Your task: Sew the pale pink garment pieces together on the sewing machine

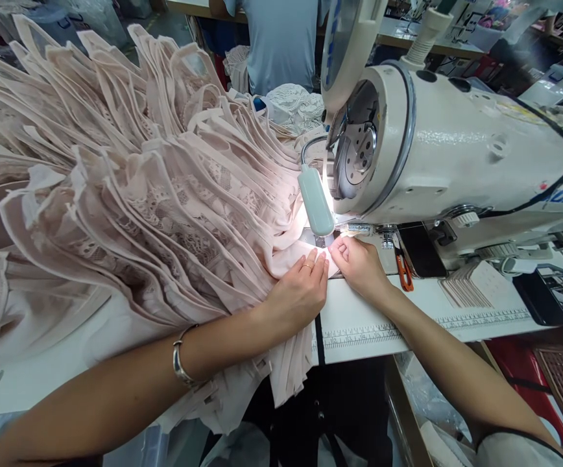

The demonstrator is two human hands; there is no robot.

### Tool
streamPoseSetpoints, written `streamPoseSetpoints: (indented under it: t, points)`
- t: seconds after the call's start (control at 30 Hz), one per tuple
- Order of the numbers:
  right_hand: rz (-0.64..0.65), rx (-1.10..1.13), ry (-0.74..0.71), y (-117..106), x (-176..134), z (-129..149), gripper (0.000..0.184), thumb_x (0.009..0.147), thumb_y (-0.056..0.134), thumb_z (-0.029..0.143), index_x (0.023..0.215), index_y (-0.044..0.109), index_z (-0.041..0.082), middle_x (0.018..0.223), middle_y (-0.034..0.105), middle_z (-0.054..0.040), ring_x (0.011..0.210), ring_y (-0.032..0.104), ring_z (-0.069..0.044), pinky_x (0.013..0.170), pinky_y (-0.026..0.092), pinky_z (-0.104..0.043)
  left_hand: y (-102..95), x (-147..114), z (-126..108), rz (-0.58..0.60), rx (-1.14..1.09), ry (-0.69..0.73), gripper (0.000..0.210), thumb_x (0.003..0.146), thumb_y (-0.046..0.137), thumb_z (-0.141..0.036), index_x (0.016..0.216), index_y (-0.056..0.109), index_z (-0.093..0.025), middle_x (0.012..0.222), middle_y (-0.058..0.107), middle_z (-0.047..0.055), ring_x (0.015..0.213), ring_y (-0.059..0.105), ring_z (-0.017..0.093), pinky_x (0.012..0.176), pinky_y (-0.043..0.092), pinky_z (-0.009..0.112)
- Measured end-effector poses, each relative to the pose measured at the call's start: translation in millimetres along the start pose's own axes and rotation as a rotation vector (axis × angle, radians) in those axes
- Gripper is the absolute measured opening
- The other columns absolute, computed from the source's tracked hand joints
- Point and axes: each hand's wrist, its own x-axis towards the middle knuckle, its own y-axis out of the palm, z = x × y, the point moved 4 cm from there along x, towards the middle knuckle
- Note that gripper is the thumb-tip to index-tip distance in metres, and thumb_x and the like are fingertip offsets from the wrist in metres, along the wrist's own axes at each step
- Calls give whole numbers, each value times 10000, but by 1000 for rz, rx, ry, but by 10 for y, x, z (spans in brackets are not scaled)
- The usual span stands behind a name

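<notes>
A pale pink lace garment point(288, 254) lies under the needle area of a white sewing machine point(437, 143). My left hand point(305, 285) rests flat on its cloth, fingers stretched toward the presser foot. Beside it, my right hand point(357, 263) is closed in a pinch on the garment's edge, just right of the needle. A small green lamp point(316, 201) hangs over the fingertips and lights the spot brightly. The needle tip itself is mostly hidden by lamp and glare. To the left, a big heap of matching pink garments point(165, 194) joins up with the piece being held.
Orange-handled snips point(403, 266) and a dark phone point(421, 250) lie right of my right hand. Farther right are a stack of beige cards point(471, 284) and another dark device point(549, 295). A printed ruler point(359, 336) runs along the table's front edge. A person in a blue shirt point(281, 45) is ahead.
</notes>
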Motion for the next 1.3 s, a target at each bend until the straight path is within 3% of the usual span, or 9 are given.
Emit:
streamPoseSetpoints:
  t: [0.17,0.3,0.4,0.47,0.57,0.77,0.97,1.13,1.3]
  points:
    - [-20,39,-189,-100,-89,22,191,950,535,275,836,680,227,871,718,-37,844,649,-195,777,506,-334,65,-3,2,-73,-84,-63,393,945,352,31,1276,561,65,1290,650,254,1293,595,303,1086,489,431]
    - [20,-140,-410,-88,-205,84,277,1006,448,261,1043,715,195,1050,723,-96,979,634,-227,900,511,-398,37,-27,47,-125,-96,-160,374,961,314,4,1245,557,-3,1277,645,221,1301,578,293,1089,472,440]
    - [21,-397,-480,-22,-269,153,310,1008,414,197,1132,693,144,1047,723,-127,1001,622,-255,885,501,-413,-29,-12,107,-80,-55,-233,336,941,300,28,1063,605,-46,1028,690,170,1037,676,268,936,538,427]
    - [37,-505,-494,15,-279,189,356,1000,372,132,1187,676,133,1079,724,-141,1051,621,-264,920,491,-424,-70,25,99,-33,-72,-183,320,912,324,59,942,612,-77,867,667,113,826,657,224,776,549,367]
    - [95,-488,-525,19,-237,189,423,982,332,70,1244,658,129,1182,710,-162,1173,604,-266,1042,462,-451,-103,94,42,-5,-104,-81,317,892,361,86,914,631,-79,815,661,89,745,617,195,694,517,318]
    - [210,-366,-378,-31,-68,-93,473,958,337,98,1320,622,206,1347,651,-104,1241,594,-269,1038,506,-487,-34,167,-9,-49,21,-31,332,948,406,13,1195,628,32,1158,704,200,1116,660,268,1047,454,412]
    - [207,-264,-272,4,-55,-198,495,929,371,132,1358,592,242,1385,613,-108,1229,602,-278,994,531,-482,16,163,49,-32,-27,-18,368,958,371,32,1248,598,44,1200,694,222,1153,664,255,1079,449,420]
    - [255,-260,-287,14,-48,-153,481,925,336,141,1309,611,230,1333,646,-98,1239,584,-272,1025,505,-495,2,170,85,7,-77,-15,378,948,375,24,1258,589,58,1242,669,251,1198,641,269,1096,446,444]
    - [243,-281,-285,6,-39,-176,534,877,348,100,1330,601,225,1379,627,-94,1211,600,-267,994,520,-487,22,164,99,-35,-67,-18,375,953,372,18,1253,591,66,1235,676,247,1205,644,275,1103,452,444]
